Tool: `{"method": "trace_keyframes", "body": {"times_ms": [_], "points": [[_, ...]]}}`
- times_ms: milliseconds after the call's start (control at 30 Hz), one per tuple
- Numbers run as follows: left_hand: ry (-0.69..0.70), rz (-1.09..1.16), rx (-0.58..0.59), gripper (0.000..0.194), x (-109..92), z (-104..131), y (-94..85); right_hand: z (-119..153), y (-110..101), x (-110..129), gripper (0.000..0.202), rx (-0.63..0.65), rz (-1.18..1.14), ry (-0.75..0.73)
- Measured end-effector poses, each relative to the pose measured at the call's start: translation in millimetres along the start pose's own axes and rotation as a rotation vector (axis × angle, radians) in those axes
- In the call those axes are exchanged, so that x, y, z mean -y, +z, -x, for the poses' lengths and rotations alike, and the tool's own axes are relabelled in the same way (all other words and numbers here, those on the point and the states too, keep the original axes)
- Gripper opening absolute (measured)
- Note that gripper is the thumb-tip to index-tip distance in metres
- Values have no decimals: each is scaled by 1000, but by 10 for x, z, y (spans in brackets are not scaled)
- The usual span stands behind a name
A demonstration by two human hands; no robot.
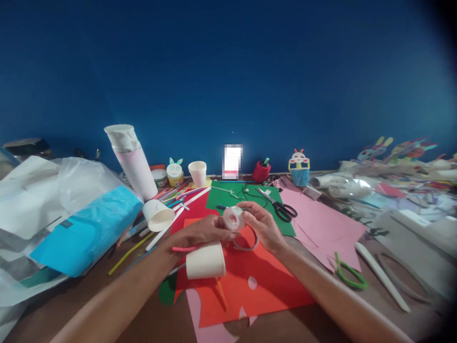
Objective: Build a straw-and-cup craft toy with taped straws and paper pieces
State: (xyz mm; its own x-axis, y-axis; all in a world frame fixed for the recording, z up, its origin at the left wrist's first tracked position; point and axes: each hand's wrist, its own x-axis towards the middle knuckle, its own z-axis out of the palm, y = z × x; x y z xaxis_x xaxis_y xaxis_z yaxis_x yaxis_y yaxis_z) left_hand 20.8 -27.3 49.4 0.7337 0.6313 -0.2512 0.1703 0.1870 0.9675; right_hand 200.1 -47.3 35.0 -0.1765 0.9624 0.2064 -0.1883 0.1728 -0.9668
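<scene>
A small roll of clear tape is held up between both hands above an orange-red paper sheet. My left hand grips its left and lower side. With thumb and fingers, my right hand pinches the right edge. Just below, a grey loop shows near the right hand. Under my left wrist a white paper cup lies on its side, with a pink strip beside it and an orange stick-like piece below. Black-handled scissors rest on green paper.
On the left are a blue packet, a leaning white cylinder, and a tipped cup. Pink paper, a green pipe cleaner and a white strip lie right. At the back stands a blue rabbit-faced cup.
</scene>
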Motion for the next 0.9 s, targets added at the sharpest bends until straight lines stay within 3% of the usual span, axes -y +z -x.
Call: {"method": "trace_keyframes", "body": {"times_ms": [300, 467, 600, 700, 900], "points": [[-37, -48, -76, 18, 126, -74, -21, 32, 24, -28, 23, -6, 24, -33], [-55, 39, -34, 15, 113, -72, -37, 43, -30, -26, 25, 76, 116, -45], [-82, 140, 68, 16, 172, -99, -62, 44, -82, -40, 28, 117, 367, -193], [-122, 126, 82, 23, 223, -110, -35, 25, -116, -47, 36, 165, 571, -363], [-140, 76, 113, 23, 131, -43, 97, -8, -126, -24, 24, 278, 620, -450]]}}
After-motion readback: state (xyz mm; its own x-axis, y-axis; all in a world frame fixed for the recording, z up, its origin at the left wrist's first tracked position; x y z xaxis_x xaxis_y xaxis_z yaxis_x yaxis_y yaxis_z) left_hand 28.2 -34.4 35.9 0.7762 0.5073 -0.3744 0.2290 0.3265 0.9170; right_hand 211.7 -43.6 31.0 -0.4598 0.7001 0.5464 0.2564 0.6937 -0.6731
